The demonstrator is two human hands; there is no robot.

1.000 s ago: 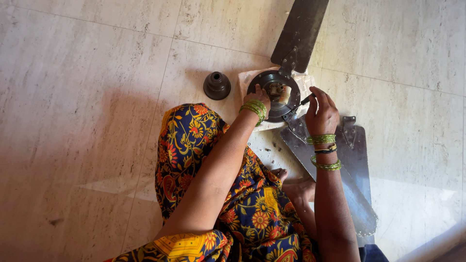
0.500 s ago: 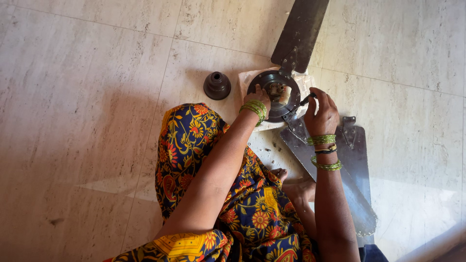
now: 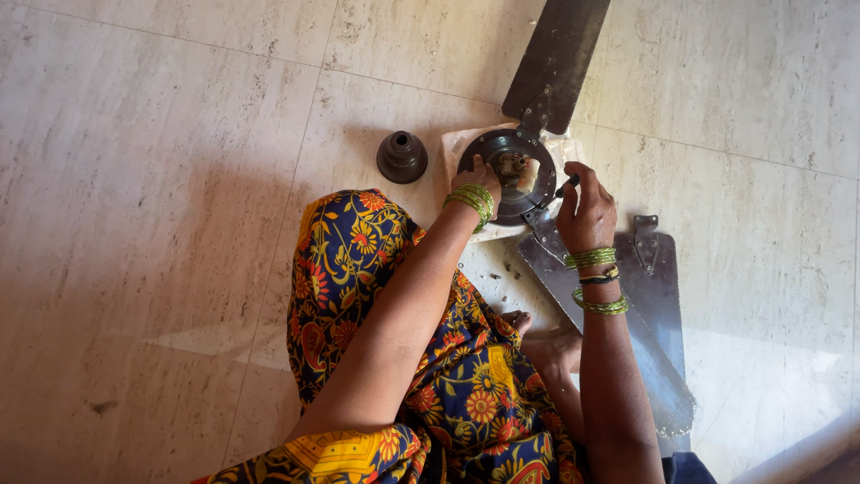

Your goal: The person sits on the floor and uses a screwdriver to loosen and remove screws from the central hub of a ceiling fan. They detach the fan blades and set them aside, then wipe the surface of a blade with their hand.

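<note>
in the head view a dark ceiling fan motor [image 3: 512,172] lies on a pale cloth [image 3: 452,148] on the stone floor, far centre. the left hand [image 3: 477,175] presses its rim, fingers curled; the right hand [image 3: 587,211] grips a small screwdriver [image 3: 566,186] at the hub. one blade [image 3: 557,58] remains attached, another [image 3: 654,269] lies loose to the right, and a domed cap [image 3: 401,157] sits apart on the left, so the work seems midway.

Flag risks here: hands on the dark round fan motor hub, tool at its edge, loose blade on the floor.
1. The thin dark tool in the right hand points toward the left hand steadying the dark round fan motor hub; a slip could jab the fingers.
2. The detached dark metal blade lies beside the right forearm; its edge could catch the arm.
3. The small dark bell-shaped cover stands loose on the stone floor and could roll if knocked.
</note>
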